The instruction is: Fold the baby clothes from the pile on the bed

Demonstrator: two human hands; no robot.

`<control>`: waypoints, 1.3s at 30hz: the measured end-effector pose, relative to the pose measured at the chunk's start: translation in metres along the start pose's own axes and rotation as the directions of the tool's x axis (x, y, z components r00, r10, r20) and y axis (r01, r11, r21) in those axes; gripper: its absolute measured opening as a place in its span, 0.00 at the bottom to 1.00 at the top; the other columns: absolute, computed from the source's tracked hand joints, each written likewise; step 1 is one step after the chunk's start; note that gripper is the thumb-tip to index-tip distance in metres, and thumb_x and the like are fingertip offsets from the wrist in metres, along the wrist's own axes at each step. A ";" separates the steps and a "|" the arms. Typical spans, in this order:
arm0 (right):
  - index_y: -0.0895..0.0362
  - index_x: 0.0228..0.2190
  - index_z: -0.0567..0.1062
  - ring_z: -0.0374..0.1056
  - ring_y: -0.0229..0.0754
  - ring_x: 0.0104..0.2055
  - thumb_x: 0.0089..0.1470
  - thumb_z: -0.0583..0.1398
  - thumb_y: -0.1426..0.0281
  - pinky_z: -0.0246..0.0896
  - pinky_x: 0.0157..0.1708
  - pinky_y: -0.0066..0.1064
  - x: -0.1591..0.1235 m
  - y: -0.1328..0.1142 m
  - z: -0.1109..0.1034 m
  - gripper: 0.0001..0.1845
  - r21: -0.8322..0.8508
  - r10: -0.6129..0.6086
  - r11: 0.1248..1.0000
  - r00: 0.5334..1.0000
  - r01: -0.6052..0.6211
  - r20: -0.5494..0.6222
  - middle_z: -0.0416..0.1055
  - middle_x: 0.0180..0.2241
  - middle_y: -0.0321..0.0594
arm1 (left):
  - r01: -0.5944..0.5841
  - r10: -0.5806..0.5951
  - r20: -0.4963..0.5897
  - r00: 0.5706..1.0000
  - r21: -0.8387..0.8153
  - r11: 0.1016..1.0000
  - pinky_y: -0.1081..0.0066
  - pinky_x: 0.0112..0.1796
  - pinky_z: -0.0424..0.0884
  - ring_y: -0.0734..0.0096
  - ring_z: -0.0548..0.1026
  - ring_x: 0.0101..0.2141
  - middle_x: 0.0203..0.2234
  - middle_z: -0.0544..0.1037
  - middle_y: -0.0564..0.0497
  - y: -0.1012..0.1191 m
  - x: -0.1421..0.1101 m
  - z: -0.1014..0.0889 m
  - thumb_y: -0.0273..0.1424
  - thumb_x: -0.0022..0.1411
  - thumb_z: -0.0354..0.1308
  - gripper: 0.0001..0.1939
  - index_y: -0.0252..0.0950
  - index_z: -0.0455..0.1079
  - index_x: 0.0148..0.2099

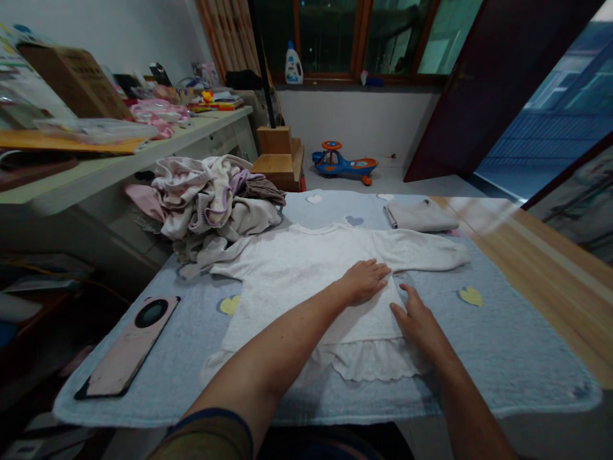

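A white long-sleeved top (pixel 306 275) with a lace ruffle hem lies spread flat, its sleeves stretched out to both sides. My left hand (pixel 364 282) rests palm down on its middle, holding nothing. My right hand (pixel 416 316) has its fingers spread at the top's right edge, with the fingertips touching the cloth. Both hands are on a grey-blue blanket (pixel 507 364) with felt heart shapes. A heap of pale crumpled clothes (pixel 211 201) touches the top's far left side. A folded beige garment (pixel 421 216) lies beyond the right sleeve.
A phone in a pink case (pixel 129 348) lies on the blanket's left side. A wooden tabletop (pixel 560 287) shows to the right. A cluttered shelf (pixel 119 153) runs along the left, and a blue-orange ride-on toy (pixel 342 163) stands on the floor beyond.
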State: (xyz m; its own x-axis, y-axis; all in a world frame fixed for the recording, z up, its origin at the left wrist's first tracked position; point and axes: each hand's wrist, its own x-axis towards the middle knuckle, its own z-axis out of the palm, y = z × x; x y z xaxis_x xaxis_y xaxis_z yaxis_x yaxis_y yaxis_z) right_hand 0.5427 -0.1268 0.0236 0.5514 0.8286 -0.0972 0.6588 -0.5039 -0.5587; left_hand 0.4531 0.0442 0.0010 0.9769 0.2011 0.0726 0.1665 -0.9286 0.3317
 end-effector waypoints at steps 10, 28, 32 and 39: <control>0.60 0.56 0.68 0.74 0.49 0.40 0.61 0.49 0.70 0.64 0.39 0.35 -0.027 0.010 0.000 0.24 -0.180 -0.007 0.983 0.993 0.028 0.116 0.78 0.40 0.51 | 0.046 -0.045 -0.015 0.999 0.149 0.988 0.54 0.62 0.50 0.55 0.49 0.67 0.68 0.54 0.51 -0.005 0.002 0.012 0.51 0.70 0.35 0.32 0.43 0.51 0.69; 0.57 0.39 0.76 0.65 0.45 0.40 0.57 0.55 0.76 0.62 0.43 0.36 -0.052 -0.010 0.017 0.11 -0.264 -0.510 0.813 0.853 0.519 0.106 0.69 0.37 0.45 | -0.051 0.045 0.092 0.995 0.066 0.996 0.63 0.52 0.66 0.58 0.68 0.54 0.55 0.70 0.40 0.033 -0.135 -0.036 0.31 0.64 0.56 0.17 0.33 0.67 0.54; 0.59 0.42 0.75 0.64 0.49 0.43 0.55 0.58 0.74 0.61 0.46 0.41 -0.061 -0.023 0.014 0.12 -0.253 -0.496 0.819 0.858 0.514 0.138 0.69 0.41 0.49 | 0.102 -0.102 0.004 0.995 -0.069 0.992 0.64 0.51 0.66 0.61 0.69 0.51 0.51 0.71 0.43 0.044 -0.202 -0.059 0.35 0.65 0.56 0.15 0.38 0.68 0.53; 0.56 0.47 0.74 0.61 0.52 0.54 0.48 0.60 0.78 0.59 0.53 0.45 -0.077 -0.044 0.022 0.22 -0.118 -0.606 0.750 0.747 0.651 0.274 0.67 0.51 0.49 | 0.343 -0.338 0.088 0.937 -0.049 0.938 0.61 0.48 0.65 0.57 0.67 0.47 0.47 0.70 0.47 0.053 -0.271 -0.068 0.39 0.51 0.69 0.24 0.42 0.69 0.49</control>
State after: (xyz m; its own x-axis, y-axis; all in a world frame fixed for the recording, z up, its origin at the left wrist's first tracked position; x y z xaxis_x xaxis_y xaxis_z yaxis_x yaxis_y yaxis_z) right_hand 0.4600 -0.1635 0.0373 -0.1276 0.9910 0.0408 0.9131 0.1334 -0.3852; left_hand 0.1880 -0.0383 0.0632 0.8710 0.4747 -0.1267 0.4845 -0.7870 0.3820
